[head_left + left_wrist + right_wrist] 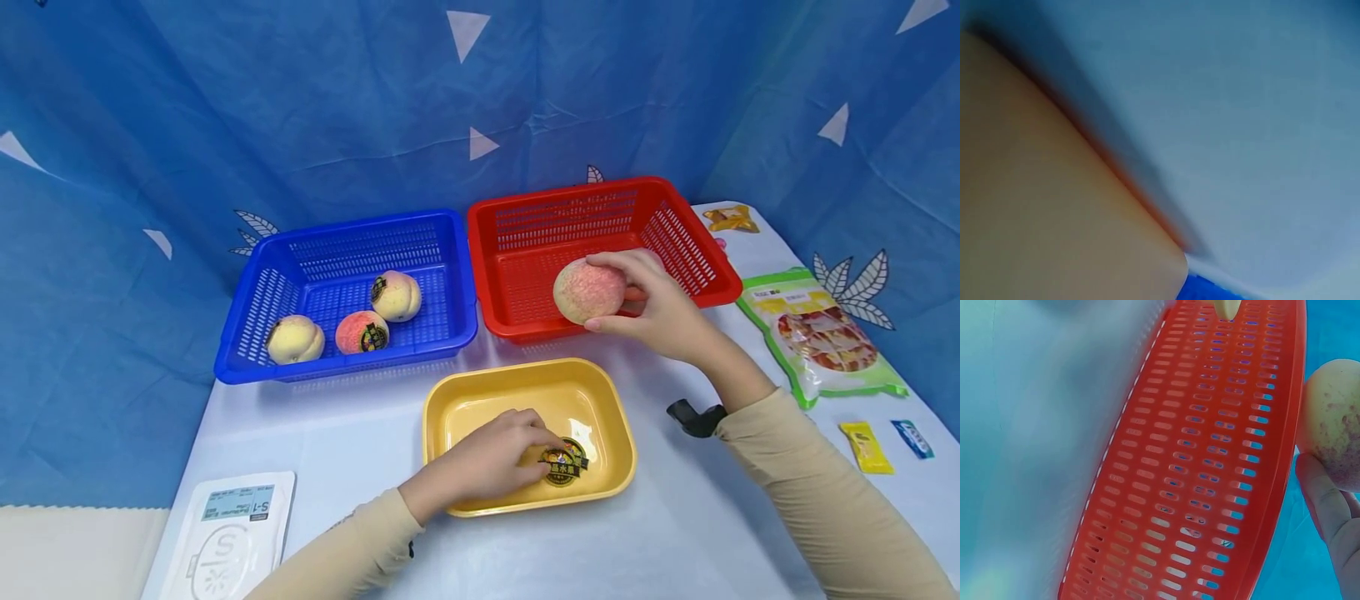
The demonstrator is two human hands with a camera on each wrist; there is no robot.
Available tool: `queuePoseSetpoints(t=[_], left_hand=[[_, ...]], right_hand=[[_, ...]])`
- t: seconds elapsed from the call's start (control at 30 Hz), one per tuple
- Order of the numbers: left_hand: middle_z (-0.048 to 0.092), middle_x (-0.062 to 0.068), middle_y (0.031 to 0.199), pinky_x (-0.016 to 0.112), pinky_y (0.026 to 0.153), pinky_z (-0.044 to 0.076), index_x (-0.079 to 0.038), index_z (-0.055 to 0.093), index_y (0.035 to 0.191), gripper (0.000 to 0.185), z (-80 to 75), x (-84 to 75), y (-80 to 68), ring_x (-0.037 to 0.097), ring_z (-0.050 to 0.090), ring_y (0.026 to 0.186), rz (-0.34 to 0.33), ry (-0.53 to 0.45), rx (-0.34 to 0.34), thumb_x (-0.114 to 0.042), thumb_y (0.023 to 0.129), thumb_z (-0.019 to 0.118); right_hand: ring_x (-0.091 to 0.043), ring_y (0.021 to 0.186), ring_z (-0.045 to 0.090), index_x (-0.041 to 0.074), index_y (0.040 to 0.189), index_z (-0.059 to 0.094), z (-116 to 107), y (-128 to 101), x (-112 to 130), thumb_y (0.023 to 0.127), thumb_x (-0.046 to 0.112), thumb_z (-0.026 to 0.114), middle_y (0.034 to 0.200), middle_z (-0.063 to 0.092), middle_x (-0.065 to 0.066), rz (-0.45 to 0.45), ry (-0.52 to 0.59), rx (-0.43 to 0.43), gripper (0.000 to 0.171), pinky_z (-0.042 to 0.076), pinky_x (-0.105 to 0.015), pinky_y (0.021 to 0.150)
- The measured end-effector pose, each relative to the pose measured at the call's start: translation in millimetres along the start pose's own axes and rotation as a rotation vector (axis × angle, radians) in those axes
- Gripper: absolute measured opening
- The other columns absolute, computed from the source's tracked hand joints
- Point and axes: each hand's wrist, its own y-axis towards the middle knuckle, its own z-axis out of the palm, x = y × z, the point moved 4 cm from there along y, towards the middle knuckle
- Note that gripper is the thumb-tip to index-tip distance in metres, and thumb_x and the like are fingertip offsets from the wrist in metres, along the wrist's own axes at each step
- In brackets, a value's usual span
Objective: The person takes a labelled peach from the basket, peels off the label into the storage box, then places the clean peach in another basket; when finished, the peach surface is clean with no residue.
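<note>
My right hand (648, 304) grips a pink and yellow peach (589, 291) with fingers and thumb over the front of the red basket (525, 332). In the right wrist view, fingers press against the peach (1335, 425) beside the basket's slotted wall (1172, 462). No label shows on this peach. Part of another pink round thing (651, 257) shows behind the hand. My left hand (491, 457) reaches into the yellow tray (431, 417). Its index finger and thumb are apart, right at the edge of overlapping round black and gold stickers (566, 467).
The blue basket (345, 364) at the back left holds 3 peaches with black labels. A white packet (232, 533) lies front left. On the right lie a green-edged food bag (821, 333), a yellow sachet (866, 447), a blue sachet (912, 439) and an orange-brown packet (731, 218).
</note>
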Motion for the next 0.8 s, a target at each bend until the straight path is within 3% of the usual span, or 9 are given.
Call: queuePoseSetpoints(t=[0.17, 0.33, 0.43, 0.5, 0.57, 0.67, 0.8], left_hand=[[0.059, -0.004, 0.125, 0.033, 0.103, 0.048, -0.024, 0.064, 0.131, 0.035, -26.7, 1.7, -2.3, 0.014, 0.052, 0.118, -0.048, -0.017, -0.15, -0.03, 0.096, 0.063], [0.058, 0.001, 0.129, 0.042, 0.102, 0.047, -0.018, 0.064, 0.13, 0.037, -69.0, 11.8, -3.5, 0.02, 0.049, 0.121, -0.069, -0.028, -0.439, -0.025, 0.094, 0.066], [0.056, 0.006, 0.133, 0.046, 0.106, 0.045, -0.014, 0.063, 0.131, 0.04, -88.1, 24.4, -1.7, 0.025, 0.047, 0.127, -0.124, -0.011, -0.575, -0.024, 0.092, 0.068], [0.053, 0.009, 0.139, 0.049, 0.112, 0.04, -0.011, 0.06, 0.135, 0.046, -95.4, 34.2, 1.7, 0.029, 0.044, 0.133, -0.191, -0.013, -0.603, -0.027, 0.093, 0.068], [0.049, 0.011, 0.145, 0.05, 0.116, 0.036, -0.009, 0.055, 0.14, 0.053, -98.4, 42.9, 6.5, 0.03, 0.04, 0.138, -0.259, -0.019, -0.588, -0.032, 0.094, 0.066], [0.043, 0.011, 0.152, 0.049, 0.12, 0.032, -0.008, 0.047, 0.147, 0.062, -97.9, 51.6, 14.7, 0.03, 0.035, 0.144, -0.318, -0.028, -0.531, -0.039, 0.096, 0.062], [0.04, 0.011, 0.156, 0.048, 0.12, 0.031, -0.006, 0.046, 0.148, 0.063, -95.7, 55.3, 24.0, 0.03, 0.033, 0.146, -0.309, 0.007, -0.501, -0.043, 0.097, 0.059]], right_hand=[[-0.014, 0.12, 0.048, 0.022, 0.142, 0.051, -5, 1, -2, 0.075, 0.011, 0.086, 0.134, 0.048, -0.002, 0.014, -0.022, -0.021, 0.076, 0.051, -0.008, 0.085], [-0.014, 0.119, 0.048, 0.024, 0.144, 0.049, -20, 6, -9, 0.078, 0.011, 0.085, 0.136, 0.047, -0.003, 0.054, -0.018, -0.065, 0.076, 0.05, -0.006, 0.083], [-0.016, 0.121, 0.047, 0.028, 0.146, 0.047, -33, 12, -17, 0.079, 0.014, 0.084, 0.14, 0.045, -0.004, 0.098, -0.035, -0.09, 0.078, 0.05, -0.006, 0.082], [-0.019, 0.123, 0.045, 0.03, 0.148, 0.043, -42, 18, -25, 0.081, 0.018, 0.083, 0.144, 0.043, -0.004, 0.13, -0.064, -0.106, 0.079, 0.049, -0.007, 0.081], [-0.024, 0.125, 0.045, 0.034, 0.149, 0.04, -49, 24, -36, 0.083, 0.022, 0.081, 0.148, 0.04, -0.005, 0.177, -0.084, -0.116, 0.079, 0.051, -0.01, 0.081], [-0.032, 0.132, 0.041, 0.035, 0.152, 0.035, -57, 35, -51, 0.086, 0.023, 0.077, 0.153, 0.034, -0.008, 0.236, -0.102, -0.122, 0.079, 0.056, -0.032, 0.095], [-0.037, 0.142, 0.034, 0.037, 0.154, 0.029, -63, 51, -68, 0.089, 0.024, 0.074, 0.16, 0.028, -0.009, 0.32, -0.111, -0.119, 0.08, 0.045, -0.061, 0.105]])
